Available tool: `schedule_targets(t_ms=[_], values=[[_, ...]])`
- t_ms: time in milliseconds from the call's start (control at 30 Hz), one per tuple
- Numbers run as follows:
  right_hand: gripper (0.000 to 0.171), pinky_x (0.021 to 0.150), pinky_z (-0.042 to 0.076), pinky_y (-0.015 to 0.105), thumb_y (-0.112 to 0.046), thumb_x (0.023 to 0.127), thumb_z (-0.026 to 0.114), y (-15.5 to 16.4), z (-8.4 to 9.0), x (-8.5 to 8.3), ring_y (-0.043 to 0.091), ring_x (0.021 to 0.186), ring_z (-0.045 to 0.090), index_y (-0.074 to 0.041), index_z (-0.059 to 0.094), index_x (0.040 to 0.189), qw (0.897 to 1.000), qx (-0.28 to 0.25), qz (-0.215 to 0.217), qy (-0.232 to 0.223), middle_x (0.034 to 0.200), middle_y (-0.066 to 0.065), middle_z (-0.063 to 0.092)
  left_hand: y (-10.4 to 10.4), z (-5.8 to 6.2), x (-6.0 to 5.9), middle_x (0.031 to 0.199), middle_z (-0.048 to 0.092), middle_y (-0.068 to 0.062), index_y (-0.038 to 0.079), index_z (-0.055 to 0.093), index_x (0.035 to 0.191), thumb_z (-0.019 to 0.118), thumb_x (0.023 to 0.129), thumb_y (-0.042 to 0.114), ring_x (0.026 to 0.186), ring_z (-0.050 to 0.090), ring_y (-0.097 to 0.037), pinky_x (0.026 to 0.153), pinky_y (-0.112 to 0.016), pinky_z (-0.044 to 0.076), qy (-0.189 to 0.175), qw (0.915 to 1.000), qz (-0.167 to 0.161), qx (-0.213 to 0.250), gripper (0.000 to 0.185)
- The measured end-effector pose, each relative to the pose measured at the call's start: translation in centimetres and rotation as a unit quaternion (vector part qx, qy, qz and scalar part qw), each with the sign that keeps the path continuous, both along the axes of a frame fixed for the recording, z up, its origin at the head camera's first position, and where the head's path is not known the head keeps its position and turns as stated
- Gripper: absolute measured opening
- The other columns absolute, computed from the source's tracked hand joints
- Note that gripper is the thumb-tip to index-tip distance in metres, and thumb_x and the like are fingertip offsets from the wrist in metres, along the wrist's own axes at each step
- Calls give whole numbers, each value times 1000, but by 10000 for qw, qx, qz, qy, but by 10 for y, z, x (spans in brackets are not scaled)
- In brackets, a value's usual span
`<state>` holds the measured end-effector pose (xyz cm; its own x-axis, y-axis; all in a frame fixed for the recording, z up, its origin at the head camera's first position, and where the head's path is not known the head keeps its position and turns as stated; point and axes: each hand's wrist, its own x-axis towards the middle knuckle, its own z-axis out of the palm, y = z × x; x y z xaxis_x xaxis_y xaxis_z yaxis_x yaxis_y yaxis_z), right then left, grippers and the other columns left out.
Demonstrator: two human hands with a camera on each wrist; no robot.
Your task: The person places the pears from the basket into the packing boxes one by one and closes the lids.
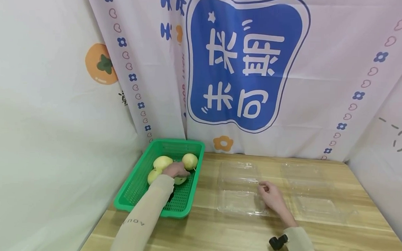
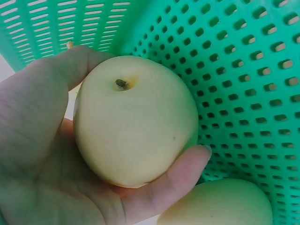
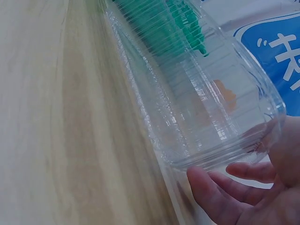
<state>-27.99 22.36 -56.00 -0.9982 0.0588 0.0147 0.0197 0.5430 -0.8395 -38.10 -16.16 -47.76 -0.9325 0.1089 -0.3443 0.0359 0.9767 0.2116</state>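
My left hand reaches into a green plastic basket and grips a pale yellow-green pear, thumb on one side and fingers curled round the other. Another pear lies below it in the left wrist view. More pears sit around that hand in the basket. My right hand is at the right side of an open clear plastic container and holds its edge with bent fingers and thumb. Part of a finger shows through the plastic in the right wrist view.
A second clear plastic container lies open to the right on the wooden table. Behind the table hangs a printed cloth; a white cloth wall stands close to the basket on the left.
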Motion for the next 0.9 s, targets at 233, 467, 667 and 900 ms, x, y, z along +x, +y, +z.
schedule_targets(t_ms=[233,467,667,900], values=[[37,54,52,29,-20,98,57,-1,0,-2,20,73,66,4,59,126,10000,15,2,24,106,23,67,-3,4,2,138,55,-20,4,54,135,60,92,43,113,59,-32,87,-46,51,-175,9998,20,72,58],[34,69,53,29,-20,98,57,2,3,-2,24,89,66,3,62,123,9995,261,-20,187,104,19,70,0,11,3,141,51,-24,4,57,131,59,92,44,114,58,-33,89,-45,50,-216,9992,23,336,56],[33,71,53,30,-19,98,57,2,3,-1,23,88,66,3,62,122,9992,310,-15,242,103,18,70,0,16,3,115,63,-15,6,64,113,58,93,47,88,58,-24,76,-36,49,-144,9993,-20,337,46],[34,67,51,27,-19,98,57,2,2,-1,18,83,64,3,62,123,9995,226,-42,197,102,18,69,1,19,0,139,55,-20,2,49,142,54,91,49,106,58,-30,91,-44,50,223,9991,-124,329,69]])
